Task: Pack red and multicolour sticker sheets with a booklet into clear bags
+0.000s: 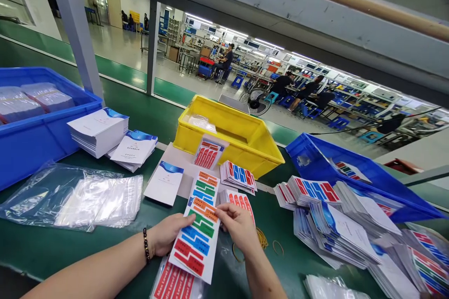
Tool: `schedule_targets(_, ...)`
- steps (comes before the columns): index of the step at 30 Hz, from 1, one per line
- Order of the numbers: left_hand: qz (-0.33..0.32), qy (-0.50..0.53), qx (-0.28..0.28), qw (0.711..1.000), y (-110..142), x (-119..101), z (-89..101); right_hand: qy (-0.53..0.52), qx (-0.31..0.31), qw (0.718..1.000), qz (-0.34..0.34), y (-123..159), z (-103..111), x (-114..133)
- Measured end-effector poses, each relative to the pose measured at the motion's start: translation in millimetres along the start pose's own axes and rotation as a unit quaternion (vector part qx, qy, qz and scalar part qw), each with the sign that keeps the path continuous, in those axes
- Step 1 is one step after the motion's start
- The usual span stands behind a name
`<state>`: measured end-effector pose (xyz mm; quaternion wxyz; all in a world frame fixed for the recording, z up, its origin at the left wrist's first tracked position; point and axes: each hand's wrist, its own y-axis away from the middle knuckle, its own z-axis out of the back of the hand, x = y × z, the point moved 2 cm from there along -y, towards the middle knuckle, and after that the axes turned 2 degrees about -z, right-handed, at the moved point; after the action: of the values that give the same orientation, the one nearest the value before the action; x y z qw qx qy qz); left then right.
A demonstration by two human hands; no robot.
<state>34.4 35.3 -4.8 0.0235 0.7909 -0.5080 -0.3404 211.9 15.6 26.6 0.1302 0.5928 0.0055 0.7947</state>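
My left hand (168,233) and my right hand (238,226) both grip a sheet of coloured stickers (196,238) with orange, green, blue and red labels, low over the green table (52,247). The left hand holds its left edge, the right pinches its right edge. A second multicolour sheet (205,187) lies just beyond it. A bagged sheet of red stickers (175,282) lies under my hands. More red sticker sheets (240,201) sit by my right hand. A beaded bracelet (146,245) is on my left wrist.
A yellow bin (245,149) stands behind, blue bins at left (35,135) and right (351,173). White booklets (100,131) and clear bags (80,198) lie at left. Piles of sticker sheets and booklets (336,224) fill the right. Rubber bands (277,246) lie near my right wrist. People sit far behind.
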Motion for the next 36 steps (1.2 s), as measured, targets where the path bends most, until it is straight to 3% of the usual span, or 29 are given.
schedule_targets(3,0.012,-0.024,-0.029,0.999,2.2,-0.3,-0.6,0.054,-0.095,0.993,0.042,3.6,10.4,-7.1)
schedule_targets(5,0.019,-0.034,-0.036,0.999,4.0,-2.1,-2.2,0.118,-0.189,0.972,0.077,3.3,31.3,-11.4)
schedule_targets(7,0.024,-0.044,-0.036,0.998,5.5,-4.5,-4.3,0.214,-0.245,0.943,0.073,2.4,52.9,-16.0)
schedule_targets(11,0.028,-0.054,-0.038,0.997,6.6,-7.2,-6.7,0.414,-0.264,0.871,0.005,1.1,76.8,-23.5)
schedule_targets(15,0.038,-0.059,-0.047,0.996,6.7,-5.9,-6.8,0.499,-0.251,0.829,-0.017,3.6,71.1,-23.9)
schedule_targets(20,0.036,-0.052,-0.070,0.996,6.0,-5.7,-5.9,0.527,-0.246,0.811,0.065,7.5,40.7,-19.2)
schedule_targets(24,0.046,-0.059,-0.067,0.995,5.2,-6.1,-4.0,0.550,-0.231,0.801,0.051,8.0,27.0,-17.0)
schedule_targets(36,0.038,-0.061,-0.055,0.996,5.3,-5.3,0.0,0.496,-0.212,0.842,-0.023,11.3,46.9,-11.3)
